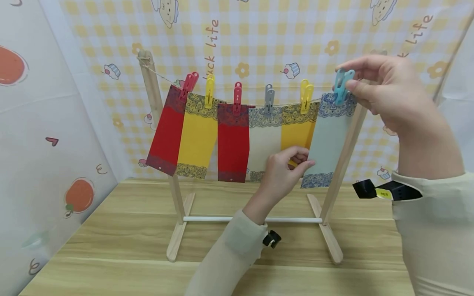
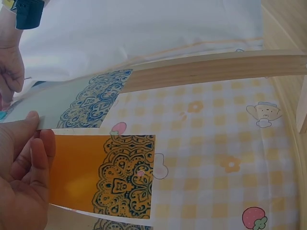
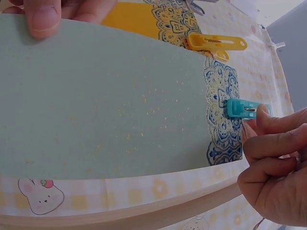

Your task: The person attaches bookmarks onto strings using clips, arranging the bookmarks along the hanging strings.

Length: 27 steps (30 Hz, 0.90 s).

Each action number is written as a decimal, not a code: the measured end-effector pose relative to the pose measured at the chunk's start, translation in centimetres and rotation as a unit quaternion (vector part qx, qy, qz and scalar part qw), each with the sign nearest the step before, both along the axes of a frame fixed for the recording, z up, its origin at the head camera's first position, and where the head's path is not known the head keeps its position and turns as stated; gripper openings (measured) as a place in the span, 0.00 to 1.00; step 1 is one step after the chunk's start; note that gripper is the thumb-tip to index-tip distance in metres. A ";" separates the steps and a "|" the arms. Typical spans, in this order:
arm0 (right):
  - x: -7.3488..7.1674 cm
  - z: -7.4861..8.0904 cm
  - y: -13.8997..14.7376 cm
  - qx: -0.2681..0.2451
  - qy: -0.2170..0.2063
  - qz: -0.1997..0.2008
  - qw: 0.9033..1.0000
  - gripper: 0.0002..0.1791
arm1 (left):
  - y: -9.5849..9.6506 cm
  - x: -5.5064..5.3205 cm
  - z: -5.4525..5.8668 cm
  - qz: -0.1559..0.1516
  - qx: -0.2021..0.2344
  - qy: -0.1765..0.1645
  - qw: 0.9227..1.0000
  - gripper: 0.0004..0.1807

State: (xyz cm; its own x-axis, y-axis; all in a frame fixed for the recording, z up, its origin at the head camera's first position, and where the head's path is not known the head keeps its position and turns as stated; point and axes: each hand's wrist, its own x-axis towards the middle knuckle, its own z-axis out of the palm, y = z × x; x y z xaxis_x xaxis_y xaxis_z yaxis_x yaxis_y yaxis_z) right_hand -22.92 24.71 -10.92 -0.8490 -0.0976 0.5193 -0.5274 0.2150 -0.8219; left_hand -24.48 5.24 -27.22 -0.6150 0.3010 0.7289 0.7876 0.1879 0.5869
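In the head view, a pale blue-green card (image 1: 327, 139) with blue lace-pattern ends hangs at the right end of a string. My right hand (image 1: 400, 90) pinches a light-blue clothespin (image 1: 342, 86) at the card's top edge, thumb in front. The clothespin's lower end overlaps the patterned band in the right wrist view. Lower down, my left hand (image 1: 281, 172) pinches the card's left edge between thumb and fingers. Just left of it, partly behind that hand, hangs an orange-yellow card (image 2: 76, 163) under a yellow clothespin (image 3: 216, 42).
Red, yellow and cream cards hang further left, under red, yellow and grey clothespins (image 1: 269, 98). The string runs between two wooden posts (image 1: 152, 86) with feet on the wood-grain table (image 1: 111, 246). A white rod (image 1: 296, 220) joins the feet. A checked cloth (image 1: 259, 37) hangs behind.
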 end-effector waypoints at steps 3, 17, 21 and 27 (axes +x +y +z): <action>0.1 0.0 0.0 0.016 -0.001 -0.009 1.000 0.16 | 0.2 0.1 0.1 0.002 -0.002 0.001 1.000 0.10; 1.0 -0.4 -0.6 -0.025 0.040 -0.037 0.998 0.17 | 0.4 0.0 -0.1 -0.013 -0.025 -0.021 0.999 0.09; 1.2 -0.6 -0.5 -0.063 0.052 -0.016 0.997 0.17 | 0.1 -0.1 -0.5 -0.009 -0.038 -0.018 0.999 0.08; 1.8 -1.1 -0.3 -0.115 0.092 0.023 0.989 0.16 | -0.5 0.0 -1.1 -0.008 -0.061 -0.029 0.998 0.07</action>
